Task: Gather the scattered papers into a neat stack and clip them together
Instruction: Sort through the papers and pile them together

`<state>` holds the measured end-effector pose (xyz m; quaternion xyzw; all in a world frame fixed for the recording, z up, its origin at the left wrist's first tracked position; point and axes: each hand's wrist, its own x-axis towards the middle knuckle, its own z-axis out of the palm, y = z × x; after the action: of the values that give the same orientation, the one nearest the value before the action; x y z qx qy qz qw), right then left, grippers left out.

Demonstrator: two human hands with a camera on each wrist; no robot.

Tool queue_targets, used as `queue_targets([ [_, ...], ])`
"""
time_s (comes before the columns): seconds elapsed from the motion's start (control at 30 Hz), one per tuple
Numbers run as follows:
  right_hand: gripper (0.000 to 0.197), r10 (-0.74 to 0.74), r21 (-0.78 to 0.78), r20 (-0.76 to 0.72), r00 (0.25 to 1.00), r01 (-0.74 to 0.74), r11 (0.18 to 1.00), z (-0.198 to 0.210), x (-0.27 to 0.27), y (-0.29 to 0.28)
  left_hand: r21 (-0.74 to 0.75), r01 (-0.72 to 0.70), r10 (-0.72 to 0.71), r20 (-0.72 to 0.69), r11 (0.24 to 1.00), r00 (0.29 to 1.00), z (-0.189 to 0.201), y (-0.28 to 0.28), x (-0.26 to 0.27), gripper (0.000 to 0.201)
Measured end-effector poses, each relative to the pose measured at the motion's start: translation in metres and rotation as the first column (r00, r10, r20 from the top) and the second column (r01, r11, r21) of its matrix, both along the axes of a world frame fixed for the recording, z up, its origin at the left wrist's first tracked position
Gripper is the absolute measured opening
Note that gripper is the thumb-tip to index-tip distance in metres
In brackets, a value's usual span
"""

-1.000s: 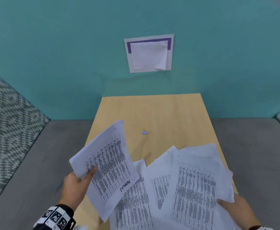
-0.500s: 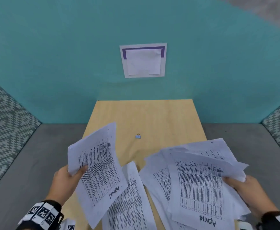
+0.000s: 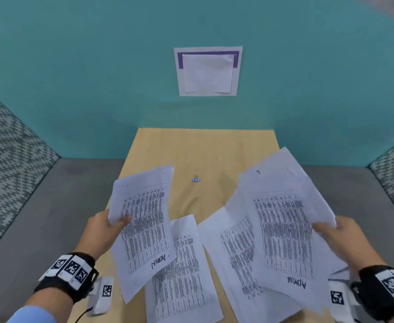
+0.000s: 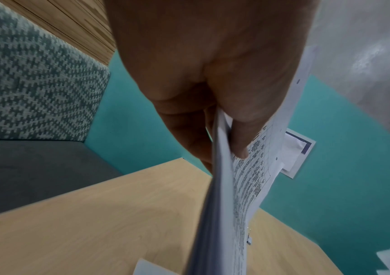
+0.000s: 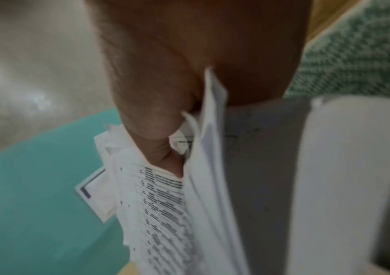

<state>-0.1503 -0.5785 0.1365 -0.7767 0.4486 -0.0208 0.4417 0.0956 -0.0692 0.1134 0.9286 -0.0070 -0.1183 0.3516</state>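
Head view: left hand point(image 3: 102, 231) pinches one sheaf point(image 3: 144, 224); right hand point(image 3: 345, 241) grips another point(image 3: 282, 217); clip point(image 3: 196, 179) mid-table point(image 3: 205, 148).

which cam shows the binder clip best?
Head view: the binder clip lies in plain sight on the bare table, between the two held bundles. The left wrist view shows only a small sliver of it beside the left hand's papers. Right wrist view: not visible.

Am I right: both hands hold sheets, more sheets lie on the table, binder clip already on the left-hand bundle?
Not the clip. In the head view the binder clip lies loose on the table, apart from the bundle in the left hand. The right hand does hold sheets, and others lie flat.
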Motion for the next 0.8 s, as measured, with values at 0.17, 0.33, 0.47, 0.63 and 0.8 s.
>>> queue_targets([
  [0.17,0.02,-0.016,0.007,0.04,0.999,0.015,1.0,0.011,0.003,-0.002,-0.005,-0.003,0.003,-0.014,1.0,1.0,-0.001,0.0,-0.003,0.025],
  [0.33,0.02,-0.119,0.042,0.105,0.987,0.116,0.992,0.019,-0.001,-0.021,-0.027,-0.005,0.004,-0.013,1.0,1.0,0.006,-0.006,-0.003,0.025],
  [0.47,0.024,-0.246,0.179,0.188,0.951,0.213,0.961,0.023,-0.002,-0.034,-0.03,-0.012,0.012,-0.007,0.999,1.0,0.009,-0.009,-0.001,0.026],
  [0.63,0.017,-0.316,0.33,0.205,0.926,0.238,0.913,0.019,-0.001,-0.03,-0.063,-0.036,0.036,0.011,0.997,0.999,0.013,-0.008,0.004,0.033],
  [0.8,0.033,-0.287,0.459,0.198,0.937,0.17,0.872,0.005,0.008,-0.015,-0.26,-0.085,0.075,-0.046,0.962,0.996,0.022,-0.016,0.002,0.027],
])
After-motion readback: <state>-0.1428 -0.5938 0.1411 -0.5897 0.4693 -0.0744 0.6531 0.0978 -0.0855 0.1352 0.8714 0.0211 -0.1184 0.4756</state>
